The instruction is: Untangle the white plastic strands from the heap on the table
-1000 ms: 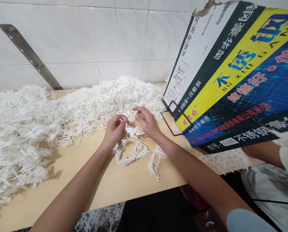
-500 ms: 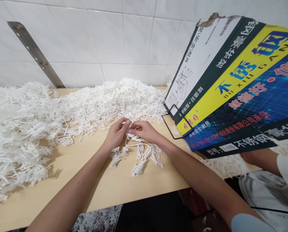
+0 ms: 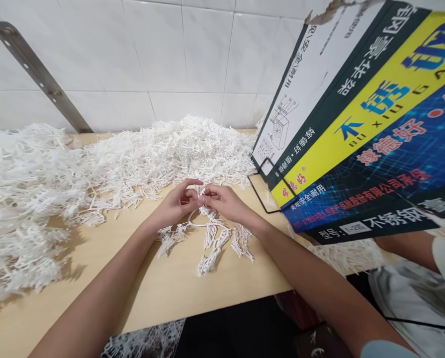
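Observation:
Both my hands meet over the middle of the table. My left hand (image 3: 174, 205) is closed, its thumb and bent fingers pinching at a white branched plastic strand (image 3: 212, 248). Close against it, my right hand (image 3: 227, 205) grips the same strand between thumb and fingers. Several tufted branches hang from the hands and spread on the wood below. The exact spot between the fingertips is partly hidden. Just behind my hands lies a long heap of similar white strands (image 3: 177, 151).
A taller pile of white strands (image 3: 17, 199) covers the table's (image 3: 162, 291) left side. On the right leans a printed cardboard sheet (image 3: 319, 164), with a black wire stand (image 3: 261, 196) at its lower corner. Beyond it shows another person's arm (image 3: 408, 248). A tiled wall (image 3: 147, 49) stands behind.
My left hand has shifted slightly left, with its fingers a little more raised and curled. The strand's hanging branches have swung left a bit. The view has moved slightly.

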Demonstrator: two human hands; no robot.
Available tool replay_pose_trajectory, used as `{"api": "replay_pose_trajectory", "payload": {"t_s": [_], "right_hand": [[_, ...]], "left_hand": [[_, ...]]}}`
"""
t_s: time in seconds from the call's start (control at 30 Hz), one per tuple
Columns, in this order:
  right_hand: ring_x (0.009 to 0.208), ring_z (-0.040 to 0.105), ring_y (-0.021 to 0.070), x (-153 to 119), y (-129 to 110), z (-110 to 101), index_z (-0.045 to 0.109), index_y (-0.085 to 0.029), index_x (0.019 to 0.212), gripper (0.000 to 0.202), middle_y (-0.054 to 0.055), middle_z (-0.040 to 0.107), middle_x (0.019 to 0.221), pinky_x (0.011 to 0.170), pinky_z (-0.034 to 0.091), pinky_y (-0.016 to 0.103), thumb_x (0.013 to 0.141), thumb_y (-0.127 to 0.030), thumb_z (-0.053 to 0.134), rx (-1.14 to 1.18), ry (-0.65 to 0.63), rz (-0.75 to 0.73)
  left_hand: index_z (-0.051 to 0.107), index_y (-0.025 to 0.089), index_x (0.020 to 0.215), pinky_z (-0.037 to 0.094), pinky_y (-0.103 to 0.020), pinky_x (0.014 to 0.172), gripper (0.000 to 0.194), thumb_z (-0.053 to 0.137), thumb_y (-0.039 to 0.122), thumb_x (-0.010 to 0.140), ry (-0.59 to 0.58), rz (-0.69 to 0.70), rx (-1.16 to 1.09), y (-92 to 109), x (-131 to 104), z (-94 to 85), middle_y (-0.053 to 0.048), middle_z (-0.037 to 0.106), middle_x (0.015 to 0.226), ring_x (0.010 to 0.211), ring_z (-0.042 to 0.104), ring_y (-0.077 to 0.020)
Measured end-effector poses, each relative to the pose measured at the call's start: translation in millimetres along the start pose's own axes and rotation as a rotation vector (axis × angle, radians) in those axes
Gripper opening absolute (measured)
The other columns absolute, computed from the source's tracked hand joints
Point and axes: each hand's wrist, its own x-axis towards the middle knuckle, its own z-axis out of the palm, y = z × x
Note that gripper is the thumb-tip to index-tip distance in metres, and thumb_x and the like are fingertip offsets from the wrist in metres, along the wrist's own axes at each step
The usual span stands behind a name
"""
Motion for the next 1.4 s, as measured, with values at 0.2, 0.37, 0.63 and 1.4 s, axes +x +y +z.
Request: {"api": "replay_pose_trajectory", "payload": {"t_s": [0.2, 0.37, 0.63, 1.4], "right_hand": [[0.052, 0.037, 0.0084, 2, 7, -10, 0.061, -0.017, 0.081, 0.036, -0.005, 0.046, 0.061, 0.049, 0.026, 0.024, 0.083, -0.05, 0.074, 0.259, -0.178, 0.091], [0.049, 0.031, 0.0078, 2, 10, -33, 0.051, -0.019, 0.072, 0.039, -0.005, 0.043, 0.06, 0.048, 0.022, 0.024, 0.083, -0.048, 0.075, 0.551, -0.2, 0.087], [0.078, 0.061, 0.0133, 1, 10, -12, 0.063, -0.024, 0.112, 0.029, 0.003, 0.067, 0.104, 0.066, 0.045, 0.026, 0.089, -0.041, 0.071, 0.112, 0.053, -0.016], [0.049, 0.029, 0.0079, -4, -2, -17, 0.047, -0.019, 0.058, 0.025, -0.006, 0.038, 0.052, 0.051, 0.023, 0.025, 0.079, -0.026, 0.056, 0.168, -0.307, 0.078]], "left_hand": [[0.06, 0.022, 0.109, 0.041, -0.023, 0.06, 0.034, 0.073, 0.016, 0.078, -0.044, 0.023, -0.204, -1, 8, 15.2, 0.006, 0.056, 0.065, 0.059, 0.052, -0.011], [0.056, 0.023, 0.107, 0.035, -0.02, 0.05, 0.04, 0.076, 0.014, 0.074, -0.035, -0.016, -0.355, -1, 3, 7.7, 0.008, 0.056, 0.059, 0.047, 0.047, -0.0083], [0.055, 0.025, 0.123, 0.038, -0.021, 0.056, 0.044, 0.074, 0.024, 0.083, 0.088, 0.01, -0.067, 1, 0, 2.5, 0.007, 0.056, 0.065, 0.055, 0.047, -0.0093], [0.059, 0.02, 0.097, 0.037, -0.026, 0.066, 0.023, 0.076, 0.024, 0.083, -0.211, -0.001, -0.217, 0, 2, 12.9, 0.0, 0.057, 0.077, 0.07, 0.051, -0.0134]]}}
